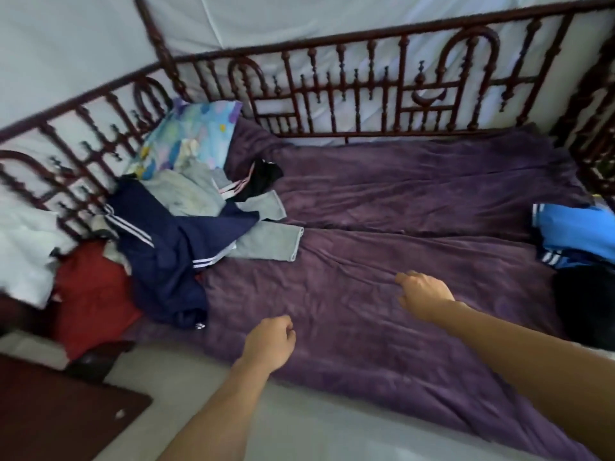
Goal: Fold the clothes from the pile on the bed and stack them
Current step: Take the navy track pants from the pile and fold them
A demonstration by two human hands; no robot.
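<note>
**Location of work items.** The pile (pixel 173 227) lies at 9 o'clock on the bed (pixel 399 201), against the rail (pixel 366 94). A navy garment with white stripes (pixel 166 261) is on top. Grey trousers (pixel 269 244) protrude from under it toward 3 o'clock. A black garment (pixel 263 178) lies at the 12 o'clock edge of the pile and a red garment (pixel 93 294) at the 8 o'clock edge, partly off the mattress. The stack (pixel 579 234) (blue striped items, apparently folded) sits at 3 o'clock, well apart from the pile, with a dark item (pixel 582 304) just beside it at 4 o'clock.

**Hazards.**
- The garments overlap. Pulling the navy garment is likely to drag the grey trousers, or whatever lies beneath, along with it.
- The red garment hangs at the bed edge. Disturbing the pile may send it to the floor.
- The purple blanket is creased. Folding on it may produce uneven folds, and a garment dragged across it may bunch the blanket toward the stack.
- The stack sits near the edge of view. A careless placement could topple it.

**Hand state.** The left hand (pixel 269 341) hovers at 6 o'clock above the blanket, fingers curled into the palm, holding nothing. The right hand (pixel 422 294) is at 4 o'clock, fingers relaxed and bent downward, also holding nothing. Whether its fingertips touch the blanket cannot be determined.
</note>
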